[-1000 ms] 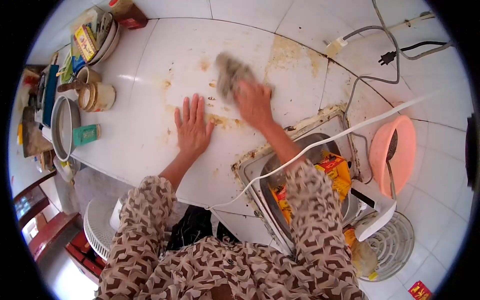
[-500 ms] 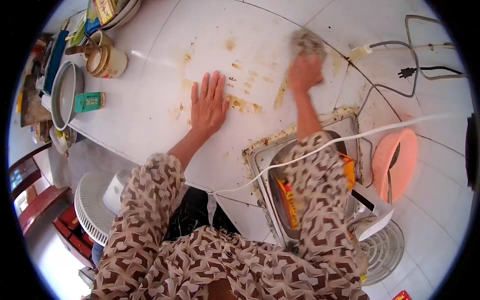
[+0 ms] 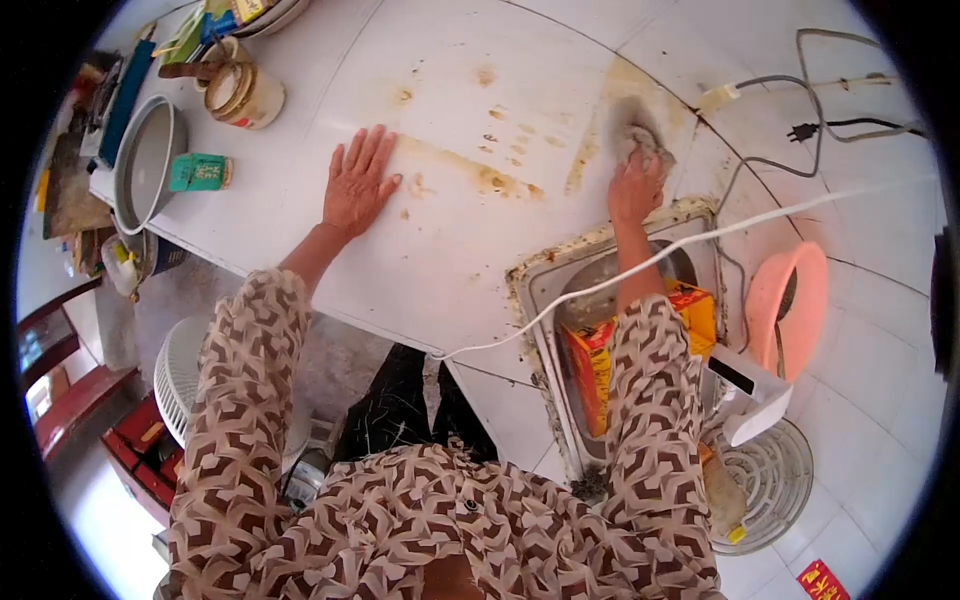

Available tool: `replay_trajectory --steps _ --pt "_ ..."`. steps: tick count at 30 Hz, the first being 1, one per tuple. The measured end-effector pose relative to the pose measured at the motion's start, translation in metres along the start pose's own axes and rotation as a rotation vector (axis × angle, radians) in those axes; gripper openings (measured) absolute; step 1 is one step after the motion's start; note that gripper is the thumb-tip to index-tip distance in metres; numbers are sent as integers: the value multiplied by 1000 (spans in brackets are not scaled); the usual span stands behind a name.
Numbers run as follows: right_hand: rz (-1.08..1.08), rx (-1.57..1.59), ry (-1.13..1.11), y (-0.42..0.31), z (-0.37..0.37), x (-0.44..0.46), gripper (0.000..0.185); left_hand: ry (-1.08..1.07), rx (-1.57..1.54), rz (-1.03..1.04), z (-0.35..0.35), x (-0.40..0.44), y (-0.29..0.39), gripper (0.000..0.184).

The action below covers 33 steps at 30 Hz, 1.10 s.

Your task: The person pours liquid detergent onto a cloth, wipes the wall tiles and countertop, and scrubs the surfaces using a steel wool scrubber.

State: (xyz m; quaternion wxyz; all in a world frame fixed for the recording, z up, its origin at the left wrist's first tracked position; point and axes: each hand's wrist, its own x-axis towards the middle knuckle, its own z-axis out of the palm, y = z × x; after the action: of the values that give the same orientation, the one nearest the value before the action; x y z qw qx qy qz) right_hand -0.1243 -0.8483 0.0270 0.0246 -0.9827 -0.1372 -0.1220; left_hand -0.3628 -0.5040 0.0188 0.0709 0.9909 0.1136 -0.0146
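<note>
My left hand [image 3: 357,185] lies palm down on the white countertop [image 3: 400,262], its fingers stretched out and a little apart. Just right of it, yellow-brown stains [image 3: 490,180] streak the surface. Over to the right, my right hand [image 3: 634,190] is closed on a crumpled greyish rag [image 3: 648,140], pressed against the counter beyond the sink. The rag is partly smeared by motion. Below that forearm is a metal sink [image 3: 548,290] with a grimy rim, holding an orange-and-yellow box [image 3: 590,375] partly hidden by my sleeve.
A white cord [image 3: 600,290] runs across the sink. Right of it stand a pink basin [image 3: 762,300] and a black plug on a cable [image 3: 803,132]. At left are a jar [image 3: 262,106], a green box [image 3: 198,172] and a metal pan [image 3: 120,180]. A fan [image 3: 178,380] stands below.
My left hand has slid left across the counter, away from the stains. My right hand has drawn the rag closer to the sink. The view has shifted slightly.
</note>
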Motion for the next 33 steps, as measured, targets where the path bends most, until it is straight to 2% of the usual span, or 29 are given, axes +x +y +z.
replay_trajectory --steps 2,4,6,8,11,13,15,16,17,18,21,24,26,27,28,30,32,33 --pt "50 -20 -59 -44 1 2 40 -2 7 -51 -1 -4 -1 60" --pt "-154 97 7 -101 3 -23 35 5 -10 -71 1 -4 3 59" --pt "-247 307 -97 -163 5 -56 33 22 -36 -71 2 -4 1 58" --pt "-655 470 -190 -199 -24 -83 30 -9 46 -60 3 -5 -2 59" --pt "-875 501 -355 -195 -42 -98 29 8 48 -18 3 -6 -5 58" --pt "-933 519 -393 -159 -26 -90 31 -5 80 -24 2 -6 -6 57" --pt "-859 415 -309 -130 -22 -57 40 23 -48 -30 -3 -4 -4 56" --pt "-759 297 -369 -128 -19 -36 45 35 -113 -39 -5 -5 -2 56" --pt "-649 193 -292 -136 -23 -14 48 46 -95 -42 -4 -4 3 56" --pt "-551 244 -239 -145 -5 4 49 46 -105 -49 -3 -3 4 56" --pt "-454 237 -46 -198 28 47 45 44 -141 -66 -1 -3 5 57" --pt "-512 276 -286 -249 23 47 39 128 -317 -88 -3 -2 6 57" --pt "-761 363 -249 -263 21 12 31 192 -400 -157 8 -3 4 59" --pt "-818 433 -219 -260 24 -14 29 230 -441 -189 10 -2 2 61" --pt "-874 502 -188 -251 19 -39 27 200 -392 -139 6 -2 1 60" --pt "-847 509 -380 -220 -25 -65 24 137 -303 -35 -2 -4 -1 59" --pt "-794 534 -442 -177 -47 -84 26 167 -348 59 16 -9 -11 56" --pt "-789 464 -396 -151 -37 -90 31 183 -373 108 24 -9 -12 54"
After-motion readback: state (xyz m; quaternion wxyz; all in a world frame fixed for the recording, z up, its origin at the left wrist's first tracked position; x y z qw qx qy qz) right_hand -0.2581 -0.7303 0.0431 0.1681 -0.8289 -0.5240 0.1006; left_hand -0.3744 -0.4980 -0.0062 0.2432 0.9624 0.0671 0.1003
